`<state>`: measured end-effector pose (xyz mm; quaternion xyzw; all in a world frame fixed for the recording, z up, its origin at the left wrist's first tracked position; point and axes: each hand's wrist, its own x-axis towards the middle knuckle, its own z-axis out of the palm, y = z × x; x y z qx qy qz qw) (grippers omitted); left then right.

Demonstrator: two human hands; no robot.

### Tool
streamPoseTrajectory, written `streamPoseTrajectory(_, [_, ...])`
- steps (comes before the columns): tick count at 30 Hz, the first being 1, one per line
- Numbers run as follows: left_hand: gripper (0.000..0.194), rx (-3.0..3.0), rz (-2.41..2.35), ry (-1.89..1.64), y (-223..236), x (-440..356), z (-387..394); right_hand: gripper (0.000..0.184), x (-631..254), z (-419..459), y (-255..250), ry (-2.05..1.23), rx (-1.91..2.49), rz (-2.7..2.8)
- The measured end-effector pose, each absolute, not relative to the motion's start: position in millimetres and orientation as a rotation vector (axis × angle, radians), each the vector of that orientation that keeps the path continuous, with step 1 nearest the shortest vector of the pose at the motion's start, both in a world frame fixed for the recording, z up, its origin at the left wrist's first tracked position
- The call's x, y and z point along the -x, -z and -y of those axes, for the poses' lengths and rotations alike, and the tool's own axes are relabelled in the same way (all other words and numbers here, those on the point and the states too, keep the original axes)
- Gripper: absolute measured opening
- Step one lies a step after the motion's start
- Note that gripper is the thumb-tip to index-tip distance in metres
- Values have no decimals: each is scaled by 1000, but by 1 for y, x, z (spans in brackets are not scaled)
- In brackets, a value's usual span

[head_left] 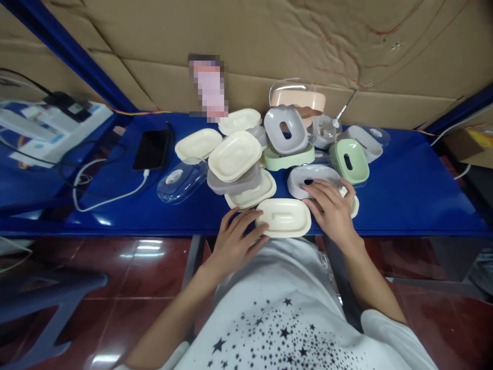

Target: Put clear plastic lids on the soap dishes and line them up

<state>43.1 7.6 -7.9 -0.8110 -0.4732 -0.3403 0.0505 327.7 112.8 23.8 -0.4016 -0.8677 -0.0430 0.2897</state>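
Note:
A cream soap-dish tray lies at the near edge of the blue table. My left hand rests beside its left end, fingers spread and touching it. My right hand lies with fingers stretched at the tray's right end, over a grey dish part with a hole. Behind them is a heap of several soap-dish parts: cream trays, a grey insert, green pieces and a clear lid.
A black phone on a white cable lies to the left. A peach dish with a clear cover stands at the back against the cardboard wall. Boxes and cables sit at far left.

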Motion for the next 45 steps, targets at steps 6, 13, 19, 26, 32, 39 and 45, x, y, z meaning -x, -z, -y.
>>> streamPoseTrajectory(6, [52,2404,1471,1207,15,-47,-8,46,-299,-71,-38,32,870,2430])
streamPoseTrajectory(13, [54,2387,1475,1135,25,-41,-6,62,-301,-68,-36,-280,538,2523])
streamPoseTrajectory(19, [44,2368,1457,1152,20,-42,-6,46,-330,-87,-35,-324,659,2405])
streamPoseTrajectory(26, [47,2432,1416,1024,10,-50,-4,33,-331,-87,-38,-439,666,2477])
streamPoseTrajectory(32, [51,2465,1437,1026,7,-54,-2,38,-337,-84,-37,-341,692,2553])
streamPoseTrajectory(39, [31,2508,1375,927,1,-51,-10,38,-351,-86,-50,-419,683,2597])
streamPoseTrajectory(45, [30,2449,1342,1018,6,-52,-13,42,-373,-153,-75,-5,1096,2523])
